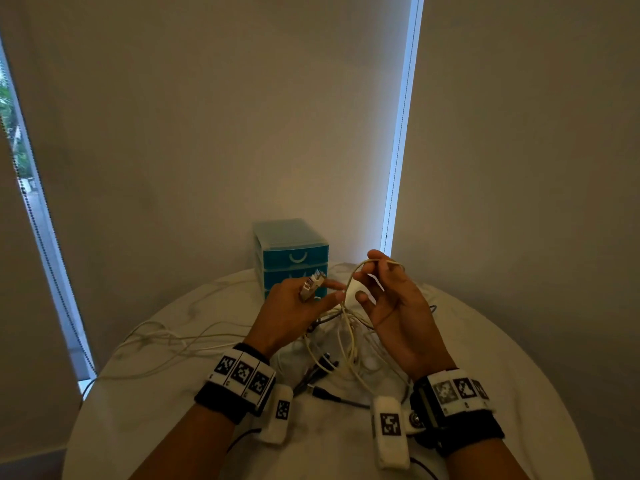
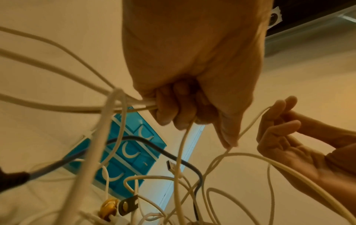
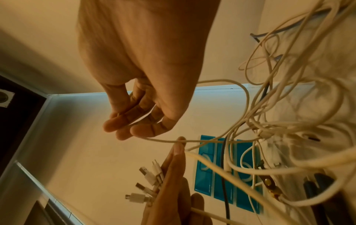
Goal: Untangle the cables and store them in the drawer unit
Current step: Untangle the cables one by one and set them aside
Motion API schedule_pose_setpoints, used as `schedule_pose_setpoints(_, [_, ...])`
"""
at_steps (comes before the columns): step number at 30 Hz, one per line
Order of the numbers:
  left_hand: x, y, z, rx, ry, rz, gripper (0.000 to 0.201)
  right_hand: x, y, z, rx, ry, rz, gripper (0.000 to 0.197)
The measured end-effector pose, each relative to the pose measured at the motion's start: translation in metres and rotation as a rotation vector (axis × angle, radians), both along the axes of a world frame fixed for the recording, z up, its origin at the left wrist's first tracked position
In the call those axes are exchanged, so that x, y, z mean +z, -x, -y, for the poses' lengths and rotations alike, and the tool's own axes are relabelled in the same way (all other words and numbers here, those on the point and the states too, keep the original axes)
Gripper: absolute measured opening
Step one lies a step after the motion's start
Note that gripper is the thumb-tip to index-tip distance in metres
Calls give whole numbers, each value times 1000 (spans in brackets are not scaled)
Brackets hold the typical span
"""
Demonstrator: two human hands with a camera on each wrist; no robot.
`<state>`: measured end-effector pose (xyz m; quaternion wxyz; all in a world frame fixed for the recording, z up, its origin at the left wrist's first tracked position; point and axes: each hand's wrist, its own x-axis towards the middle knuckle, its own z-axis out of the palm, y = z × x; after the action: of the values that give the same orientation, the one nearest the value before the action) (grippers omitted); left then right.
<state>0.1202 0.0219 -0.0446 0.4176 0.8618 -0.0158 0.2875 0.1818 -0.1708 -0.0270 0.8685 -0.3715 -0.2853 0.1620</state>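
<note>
Fingers [image 2: 179,106] of the left hand [image 1: 287,313] clench a bundle of cable ends [image 1: 311,284]; the right hand [image 1: 391,306] pinches one white cable [image 1: 349,282] looped above the tangle [image 1: 332,344].

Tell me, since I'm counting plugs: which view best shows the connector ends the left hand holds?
The right wrist view: the connector ends fan out clearly beside the left hand. The head view shows them small; the left wrist view hides them.
</note>
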Motion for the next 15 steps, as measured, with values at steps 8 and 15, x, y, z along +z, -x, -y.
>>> schedule_pose_setpoints(8, [2,-2,-6,21,181,131,8,-13,-15,-3,-68,231,76,43])
schedule_pose_setpoints(15, [12,0,-21,114,633,404,12,-51,-29,-22,-199,1070,379,24])
